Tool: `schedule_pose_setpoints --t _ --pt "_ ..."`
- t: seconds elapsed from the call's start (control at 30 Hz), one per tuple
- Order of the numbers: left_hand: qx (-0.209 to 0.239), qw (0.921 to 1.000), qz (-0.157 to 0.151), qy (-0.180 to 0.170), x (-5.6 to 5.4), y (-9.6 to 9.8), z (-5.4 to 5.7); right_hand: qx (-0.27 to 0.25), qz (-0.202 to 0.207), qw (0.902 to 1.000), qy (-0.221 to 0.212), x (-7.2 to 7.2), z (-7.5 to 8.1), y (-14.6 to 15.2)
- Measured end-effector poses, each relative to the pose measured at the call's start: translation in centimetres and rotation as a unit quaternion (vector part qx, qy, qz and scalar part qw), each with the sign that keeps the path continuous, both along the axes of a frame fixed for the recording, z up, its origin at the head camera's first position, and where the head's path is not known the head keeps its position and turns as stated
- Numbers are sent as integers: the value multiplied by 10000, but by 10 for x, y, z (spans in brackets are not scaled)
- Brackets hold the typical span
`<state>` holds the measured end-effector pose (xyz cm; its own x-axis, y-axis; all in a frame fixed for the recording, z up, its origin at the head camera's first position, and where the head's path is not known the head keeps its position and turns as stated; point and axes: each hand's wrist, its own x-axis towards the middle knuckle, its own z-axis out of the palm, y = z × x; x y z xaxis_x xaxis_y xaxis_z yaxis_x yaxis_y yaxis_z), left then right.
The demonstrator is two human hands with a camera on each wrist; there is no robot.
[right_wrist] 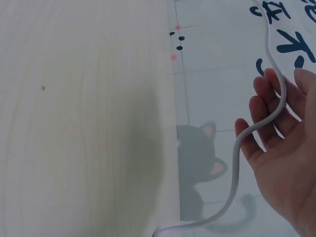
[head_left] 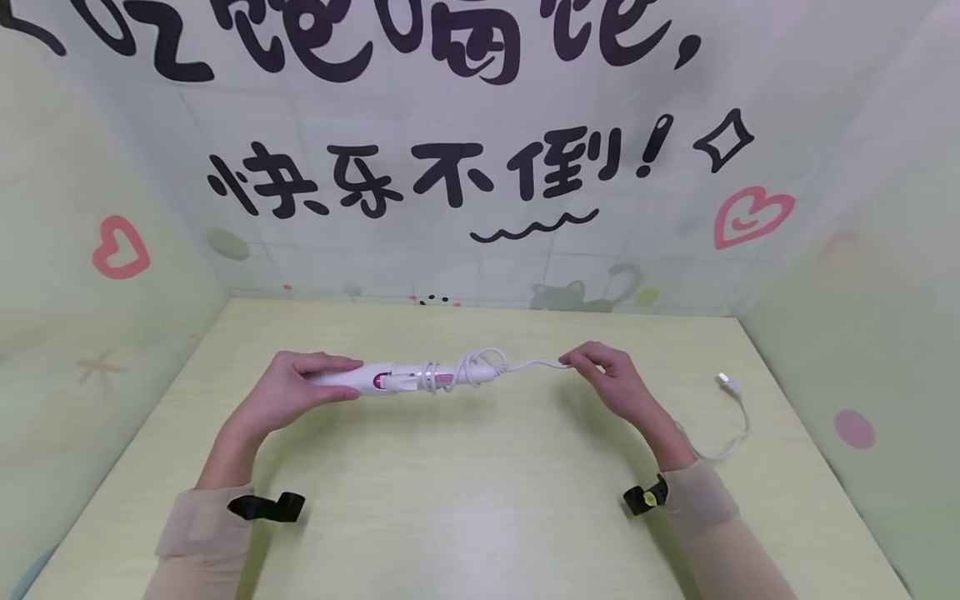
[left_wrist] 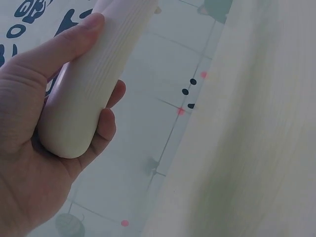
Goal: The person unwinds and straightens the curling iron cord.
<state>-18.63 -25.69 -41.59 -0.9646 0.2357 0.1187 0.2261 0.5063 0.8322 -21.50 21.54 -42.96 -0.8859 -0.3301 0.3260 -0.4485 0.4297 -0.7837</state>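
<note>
At the left, we see a black wrist mount (head_left: pixel 272 507) on a beige sleeve (head_left: pixel 202 529), and beyond it the left hand (head_left: pixel 288 387) gripping the rounded end of a white wand (head_left: pixel 405 380), thumb and fingers set around it. We find the wand held over the pale table (head_left: pixel 465 492), lying nearly level between the two hands, with a dark pink spot near its middle. Toward its right end, we see loops of white cord (head_left: pixel 532 364) wound around it. The cord runs on to the right hand (head_left: pixel 611 379), whose bent fingers hold it loosely, thumb nearby. Farthest right, we see the cord's plug (head_left: pixel 727 383) resting on the table.
</note>
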Motion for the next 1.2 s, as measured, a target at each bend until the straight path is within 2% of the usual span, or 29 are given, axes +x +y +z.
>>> schedule_pose_setpoints --t 0.07,0.2,0.33,0.5,0.83,1.03,1.2 --pt "35 10000 -11 37 0 -1 0 -59 -12 9999 -119 -4 -6 2" --pt "81 9999 -89 69 1 0 1 -264 36 9994 -217 -7 -8 1" --pt "84 9999 -74 -1 1 0 2 -606 211 9979 -63 -7 -6 -4" --pt "119 9998 -124 -60 2 2 4 -937 358 9943 355 -9 -3 -16" --pt "182 9996 -166 -117 4 5 2 -711 856 9916 656 -7 1 -48" --pt "182 9996 -231 -57 3 6 1 -325 1238 9893 694 -5 -1 -64" --pt "157 9995 -256 -40 2 5 0 -222 1338 9883 694 -5 -2 -69"
